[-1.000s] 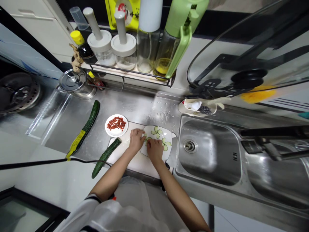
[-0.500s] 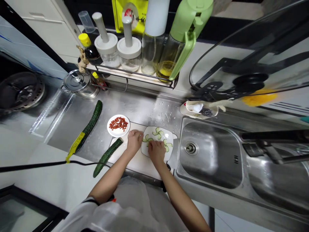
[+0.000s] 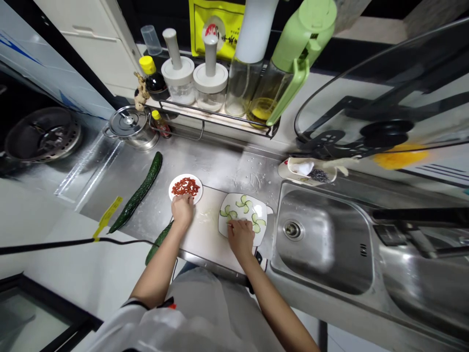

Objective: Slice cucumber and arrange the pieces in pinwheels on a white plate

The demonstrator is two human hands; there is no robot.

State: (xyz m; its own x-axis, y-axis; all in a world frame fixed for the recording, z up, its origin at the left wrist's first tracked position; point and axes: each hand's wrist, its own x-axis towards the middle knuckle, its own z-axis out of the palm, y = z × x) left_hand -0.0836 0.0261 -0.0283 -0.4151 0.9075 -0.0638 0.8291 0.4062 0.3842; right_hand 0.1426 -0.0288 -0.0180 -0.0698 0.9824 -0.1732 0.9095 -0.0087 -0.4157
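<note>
My left hand (image 3: pixel 182 210) reaches over the near edge of a small white plate (image 3: pixel 199 193) of red goji berries (image 3: pixel 185 186). Its fingers are drawn together at the berries, and what they hold is hidden. Over the near side of a larger white plate (image 3: pixel 259 210), my right hand (image 3: pixel 241 238) has its fingers curled together; I cannot see what is in them. Thin cucumber slices (image 3: pixel 258 223) lie there in pinwheel shapes. The large plate rests on a white cutting board (image 3: pixel 205 242). A cut cucumber (image 3: pixel 157 247) is partly hidden behind my left forearm.
A whole cucumber (image 3: pixel 137 198) lies on the steel counter, left of the plates. The sink (image 3: pixel 318 244) is on the right. A lidded pot (image 3: pixel 134 127) stands at the back left, below a rack (image 3: pixel 220 113) of jars and bottles. A black cable (image 3: pixel 47 247) crosses at left.
My left hand has moved left from the large plate's edge to the goji berries. My right hand stays over the large plate. The view has shifted slightly.
</note>
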